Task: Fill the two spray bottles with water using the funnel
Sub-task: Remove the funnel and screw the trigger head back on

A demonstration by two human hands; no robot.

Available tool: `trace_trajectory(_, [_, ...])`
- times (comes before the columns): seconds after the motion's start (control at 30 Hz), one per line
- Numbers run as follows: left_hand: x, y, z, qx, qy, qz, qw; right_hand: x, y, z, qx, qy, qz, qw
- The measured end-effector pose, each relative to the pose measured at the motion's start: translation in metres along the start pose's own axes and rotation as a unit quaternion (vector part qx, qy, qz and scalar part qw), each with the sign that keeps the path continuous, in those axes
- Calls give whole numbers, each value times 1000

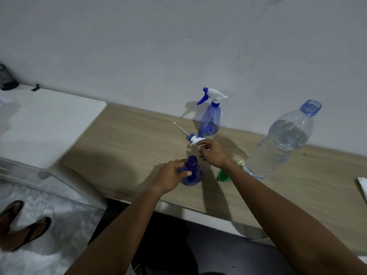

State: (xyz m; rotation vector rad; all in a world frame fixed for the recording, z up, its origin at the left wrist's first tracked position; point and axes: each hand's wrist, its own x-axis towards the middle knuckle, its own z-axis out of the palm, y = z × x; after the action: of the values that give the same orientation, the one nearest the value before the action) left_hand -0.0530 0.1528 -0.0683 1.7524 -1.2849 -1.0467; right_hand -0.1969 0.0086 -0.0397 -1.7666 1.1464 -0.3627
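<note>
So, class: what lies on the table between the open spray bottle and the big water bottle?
In the head view, the green funnel lies between the open spray bottle and the water bottle.

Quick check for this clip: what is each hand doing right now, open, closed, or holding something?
Left hand: closed around the open spray bottle, steadying it on the table.
Right hand: fingers loosely curled near the detached spray head; whether it grips anything cannot be told.

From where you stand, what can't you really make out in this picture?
All in the head view:
- Green funnel: mostly hidden by the right forearm.
- Open spray bottle: the left hand covers its side, so any water inside cannot be told.
- Detached spray head: partly behind the right hand; contact unclear.
- White object: cut off by the right edge.
</note>
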Motion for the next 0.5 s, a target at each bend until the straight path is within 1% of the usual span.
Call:
trace_trajectory(0.07, [-2, -4, -3, 10, 9, 11, 1000, 11, 1, -4, -21, 44, 12, 999])
trace_trajectory(0.13, [2, -12, -8, 16, 12, 26, 999, 21, 0, -6, -57, 56, 21, 997])
trace_trajectory(0.33, [11, -25, -23, 9, 27, 36, 999, 54, -8, 11, -207, -2, -36, 978])
trace_trajectory(0.43, [11, -28, -25, -7, 18, 44, 999, 66, -13, 17, -301, -46, -46, 951])
trace_trajectory(0.5, [11, -29, -26, -21, 14, 45, 999, 69, -11, 22, -351, -62, -47, 933])
